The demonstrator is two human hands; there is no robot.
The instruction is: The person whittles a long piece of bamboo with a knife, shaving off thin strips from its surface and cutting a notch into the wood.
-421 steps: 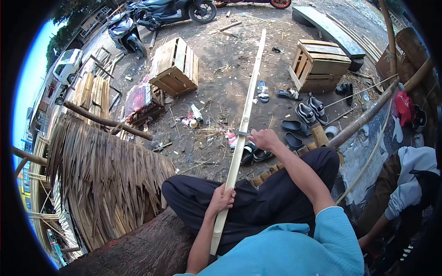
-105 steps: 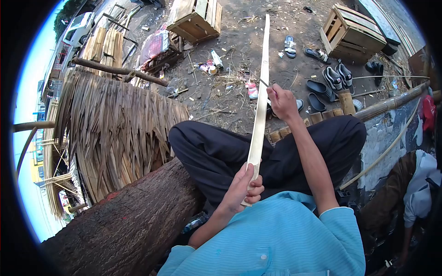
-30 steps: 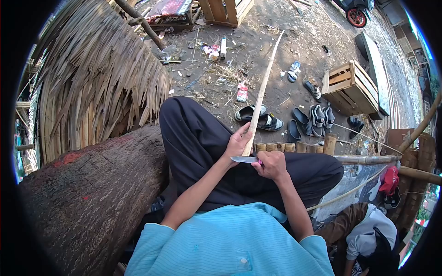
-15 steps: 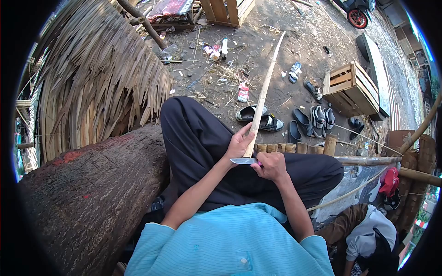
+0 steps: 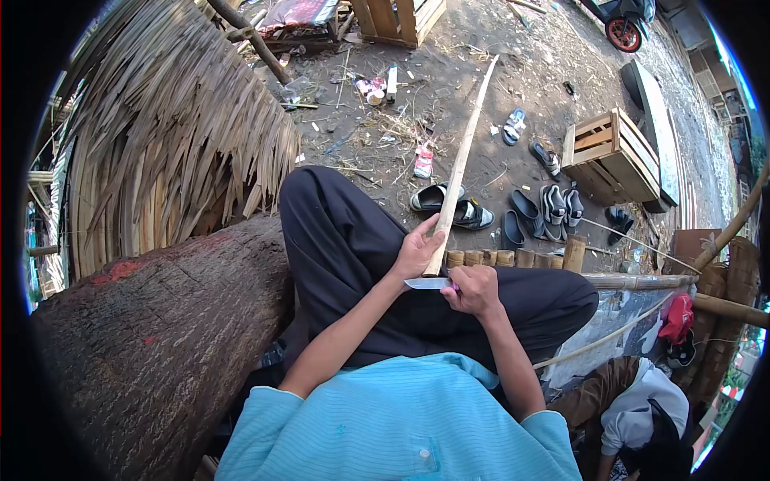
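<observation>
A long, pale wooden strip [image 5: 463, 159] tapers away from my lap toward the ground ahead. Near its thick end, my left hand [image 5: 419, 248] grips it, with the thumb lying along its side. My right hand [image 5: 472, 289] is closed round the handle of a knife [image 5: 427, 283], a bit of pink showing at the grip. The blade points left and crosses right at the strip's near end, just below my left hand. Under both hands are my crossed legs in dark trousers [image 5: 345, 232].
A large dark log [image 5: 160, 329] lies to my left below a thatch panel [image 5: 176, 120]. Several shoes [image 5: 553, 210] rest on the littered dirt beyond a bamboo edge [image 5: 505, 258]. A wooden crate [image 5: 613, 156] stands at right. Another person [image 5: 646, 405] sits low at my right.
The knife and my right hand have shifted very slightly right and down at the strip's near end. My left hand keeps its grip, and the strip is almost still.
</observation>
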